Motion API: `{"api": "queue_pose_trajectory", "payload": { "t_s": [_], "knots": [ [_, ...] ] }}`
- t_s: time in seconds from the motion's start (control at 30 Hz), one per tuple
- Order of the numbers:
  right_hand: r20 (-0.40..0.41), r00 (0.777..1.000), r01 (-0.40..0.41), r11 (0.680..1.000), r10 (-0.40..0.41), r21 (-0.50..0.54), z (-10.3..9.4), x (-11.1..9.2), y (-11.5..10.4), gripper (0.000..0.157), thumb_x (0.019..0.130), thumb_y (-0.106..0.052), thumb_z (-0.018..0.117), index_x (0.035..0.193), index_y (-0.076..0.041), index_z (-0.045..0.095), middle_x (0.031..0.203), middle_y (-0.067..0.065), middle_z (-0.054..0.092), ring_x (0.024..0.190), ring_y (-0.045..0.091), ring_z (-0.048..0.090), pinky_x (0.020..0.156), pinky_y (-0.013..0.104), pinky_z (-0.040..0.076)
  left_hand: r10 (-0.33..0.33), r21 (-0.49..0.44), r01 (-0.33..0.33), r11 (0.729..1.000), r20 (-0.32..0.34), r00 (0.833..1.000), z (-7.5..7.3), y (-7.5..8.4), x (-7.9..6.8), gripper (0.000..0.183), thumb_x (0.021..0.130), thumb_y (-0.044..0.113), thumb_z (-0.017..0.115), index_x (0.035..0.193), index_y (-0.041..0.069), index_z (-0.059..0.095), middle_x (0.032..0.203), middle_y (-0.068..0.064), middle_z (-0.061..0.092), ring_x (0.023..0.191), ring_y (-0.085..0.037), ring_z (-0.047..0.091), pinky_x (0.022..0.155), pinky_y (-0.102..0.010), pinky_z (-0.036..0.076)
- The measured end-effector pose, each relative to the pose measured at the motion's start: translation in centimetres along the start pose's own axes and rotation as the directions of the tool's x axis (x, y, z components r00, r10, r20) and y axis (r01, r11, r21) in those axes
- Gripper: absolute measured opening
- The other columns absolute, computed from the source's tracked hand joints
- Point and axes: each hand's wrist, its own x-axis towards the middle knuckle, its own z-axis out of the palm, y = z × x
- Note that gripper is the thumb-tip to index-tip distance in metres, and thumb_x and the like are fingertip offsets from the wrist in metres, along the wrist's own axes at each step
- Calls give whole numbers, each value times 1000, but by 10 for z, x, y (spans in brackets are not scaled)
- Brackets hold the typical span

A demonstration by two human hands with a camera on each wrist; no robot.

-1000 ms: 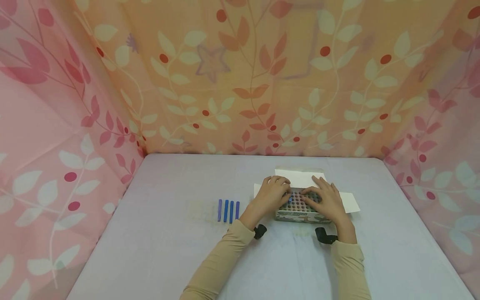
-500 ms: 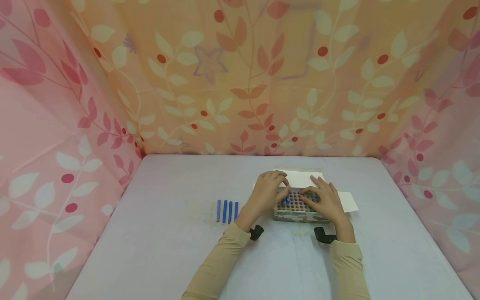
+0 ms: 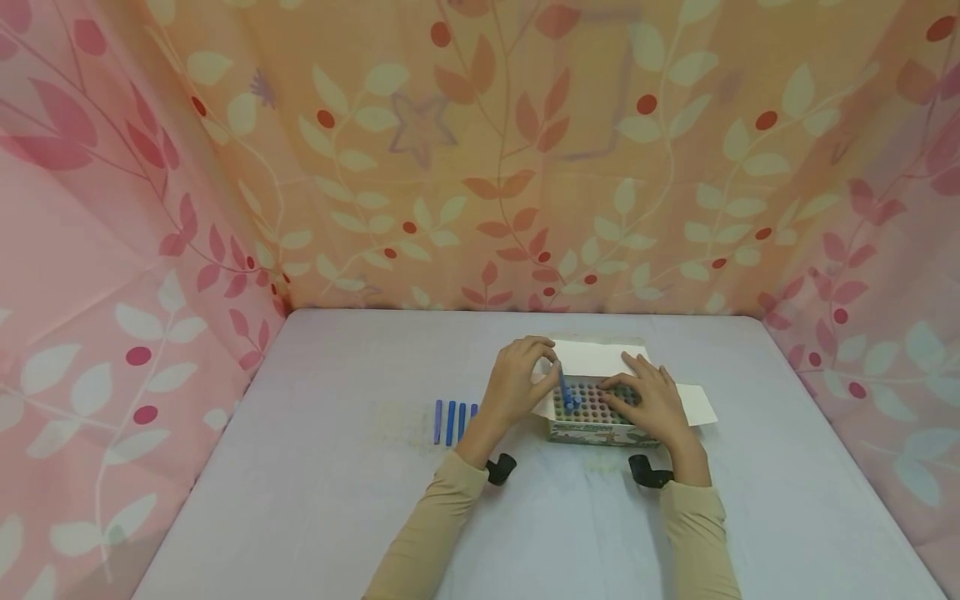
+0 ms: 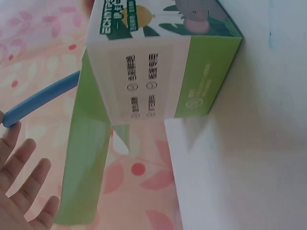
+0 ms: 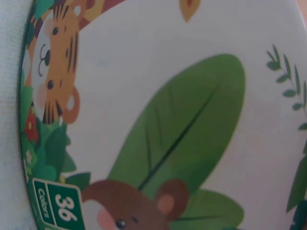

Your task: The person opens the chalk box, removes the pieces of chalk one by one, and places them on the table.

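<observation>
My left hand (image 3: 513, 383) pinches the upper end of a slim blue marker pen (image 3: 562, 387), which stands nearly upright over the left part of a printed cardboard box (image 3: 600, 434). In the left wrist view the pen (image 4: 45, 98) slants down behind a green flap, its lower end hidden, and the other fingers (image 4: 31, 191) spread apart. Blue pen tops (image 3: 570, 405) poke up from the holed tray (image 3: 596, 406) inside the box. My right hand (image 3: 658, 400) rests over the box's right side, thumb and index finger above the holes. Only the box's printed wall (image 5: 144, 96) fills the right wrist view.
Several blue and purple pens (image 3: 450, 422) lie side by side left of the box, partly behind the left forearm. White box flaps stick out at the back (image 3: 596, 358) and right (image 3: 696, 404). Patterned curtains (image 3: 480, 167) enclose the white table (image 3: 337, 500).
My left hand has drawn back leftward and up from the tray, bringing the pinched pen and the blue tops below it into sight. The right hand has kept its place.
</observation>
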Motion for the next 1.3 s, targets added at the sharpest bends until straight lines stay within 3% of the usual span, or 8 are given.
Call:
{"api": "queue_pose_trajectory", "payload": {
  "t_s": [0.73, 1.07, 1.3],
  "knots": [
    [9, 1000, -11, 1000, 11, -2, 0, 0, -2, 19, 80, -40, 69, 94, -27, 68, 144, 21, 35, 135, 43, 24, 105, 65, 10, 1, -60, -11, 998, -162, 987, -46, -16, -18, 7, 82, 21, 60, 79, 16, 61, 105, 3, 65, 100, -15, 59, 90, -36, 44],
    [7, 1000, -13, 1000, 13, -1, 1, 0, -1, 19, 80, -40, 70, 94, -27, 68, 145, 21, 35, 135, 43, 24, 106, 65, 9, -11, -42, 6, 999, -121, 993, -64, -32, -30, 7, 82, 21, 62, 78, 16, 61, 102, 2, 66, 99, -15, 59, 90, -37, 44],
    [9, 1000, -19, 1000, 19, -4, 1, 0, -1, 19, 80, -41, 69, 94, -27, 68, 145, 21, 35, 135, 43, 24, 106, 65, 9, -54, -32, 52, 998, -96, 994, -75, -46, -37, 7, 82, 22, 65, 78, 16, 61, 101, 3, 66, 96, -16, 60, 88, -38, 45]
  ]
}}
